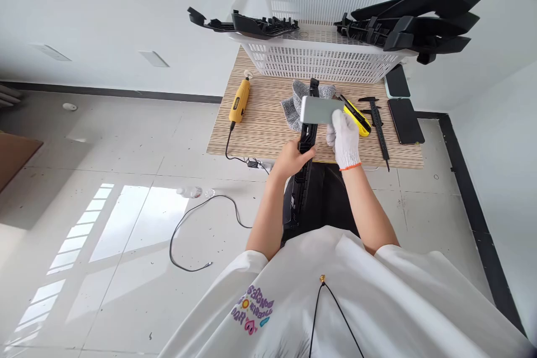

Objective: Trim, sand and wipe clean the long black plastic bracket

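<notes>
My bare left hand (292, 159) is closed round a long black plastic part (301, 187), which stretches from the tabletop down over my lap. In a white glove with an orange cuff, my right hand (345, 135) grips one end of a flat grey-green block (322, 110) with a pale edge. The block lies across the upper stretch of the black part and hides some of it. Behind them a crumpled grey cloth (293, 109) rests on the wood-patterned table (268, 134).
A white basket (312, 61) with several black parts (419, 22) stands at the back. A yellow rotary tool (240, 102) lies left; a yellow cutter (356, 118), black caliper (378, 126) and two phones (406, 121) lie right. A cable (180, 224) curls on the floor.
</notes>
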The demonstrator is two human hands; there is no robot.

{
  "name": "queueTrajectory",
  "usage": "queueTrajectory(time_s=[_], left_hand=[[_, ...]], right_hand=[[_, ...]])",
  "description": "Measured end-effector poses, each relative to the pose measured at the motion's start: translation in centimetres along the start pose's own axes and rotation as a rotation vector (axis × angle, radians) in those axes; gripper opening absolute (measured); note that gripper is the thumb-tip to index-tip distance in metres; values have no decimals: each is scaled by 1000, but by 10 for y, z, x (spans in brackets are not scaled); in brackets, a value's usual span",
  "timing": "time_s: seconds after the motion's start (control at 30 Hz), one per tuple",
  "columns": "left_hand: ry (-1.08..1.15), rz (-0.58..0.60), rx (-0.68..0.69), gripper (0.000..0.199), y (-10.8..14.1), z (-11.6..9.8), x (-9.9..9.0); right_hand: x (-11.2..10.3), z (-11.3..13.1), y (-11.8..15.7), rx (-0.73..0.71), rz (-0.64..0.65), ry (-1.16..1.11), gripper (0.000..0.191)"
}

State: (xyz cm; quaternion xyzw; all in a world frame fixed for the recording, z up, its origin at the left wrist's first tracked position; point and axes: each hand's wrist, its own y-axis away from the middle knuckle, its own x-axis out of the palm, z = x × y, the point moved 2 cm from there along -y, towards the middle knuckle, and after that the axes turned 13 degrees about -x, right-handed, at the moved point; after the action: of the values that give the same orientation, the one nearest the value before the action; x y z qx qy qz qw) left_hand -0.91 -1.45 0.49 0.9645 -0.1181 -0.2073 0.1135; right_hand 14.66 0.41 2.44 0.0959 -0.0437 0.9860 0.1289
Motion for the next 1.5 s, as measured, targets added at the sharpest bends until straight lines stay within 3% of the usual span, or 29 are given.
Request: queueTrajectory(time_s=[0.1,0.2,0.33,0.43,0.57,0.7,0.83,0.97,1.1,1.13,1.27,1.33,1.37,1.47,1.5], left_hand=[[41,-40,68,28,-1,1,-1],[53,-26,34,30,0,1,-2],[50,-41,56,28,2,-1,-2],[42,-33,8,32,2,-1,-2],[71,-63,60,28,2,-1,-2],[86,-42,9,29,3,-1,-2],[134,-66,58,26,4,-3,-2],[92,-59,-16,30,3,-1,-1],[97,-65,54,27,4,-3,-1],[84,-67,49,27,4,-2,-1],[78,-71,-13,32,3,0,1],[109,-123,-10,34,3,0,3],[112,-162,-13,35,3,0,4],[84,-250,-34,37,4,-2,5],[73,-264,-35,37,3,-5,4]], right_hand=[[-3,-1,4,45,91,30,39],[-11,0,6,22,4,16,38],[-10,-2,9,28,167,102,35],[-12,-2,10,6,61,68,38],[-10,-3,15,11,167,141,36],[-13,-2,19,-29,27,89,35],[-11,-3,20,-5,168,156,36],[-13,-1,22,-43,-26,101,37],[-7,-1,27,-32,110,204,38],[-8,-2,27,-19,81,195,38],[-23,-3,12,-94,-286,48,34],[-30,-4,5,-128,-281,54,30],[-33,-3,2,-131,-238,84,33],[-38,1,7,-144,-140,162,71],[-39,4,12,-173,-118,207,75]])
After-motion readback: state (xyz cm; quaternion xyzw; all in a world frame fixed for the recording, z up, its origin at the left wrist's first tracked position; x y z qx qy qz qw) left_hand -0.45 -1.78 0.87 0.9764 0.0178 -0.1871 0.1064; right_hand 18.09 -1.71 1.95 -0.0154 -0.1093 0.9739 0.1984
